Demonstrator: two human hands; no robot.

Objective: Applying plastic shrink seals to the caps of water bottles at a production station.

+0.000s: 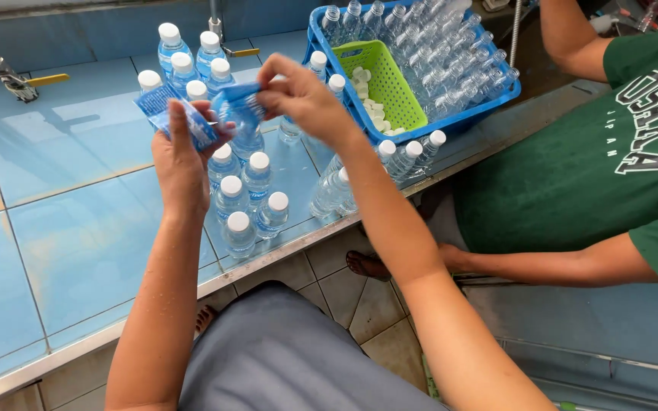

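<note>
Labelling capped bottles (247,199) massed on the blue counter (78,228): left hand (180,156) clamped on label sleeves (173,114), right hand (302,99) pinching one sleeve (237,103) open; next, probably slipping it squarely over a bottle

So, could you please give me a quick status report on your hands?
Left hand holds blue labels. Right hand pinches one label above capped bottles. Co-worker's arm beside blue crate.
</note>
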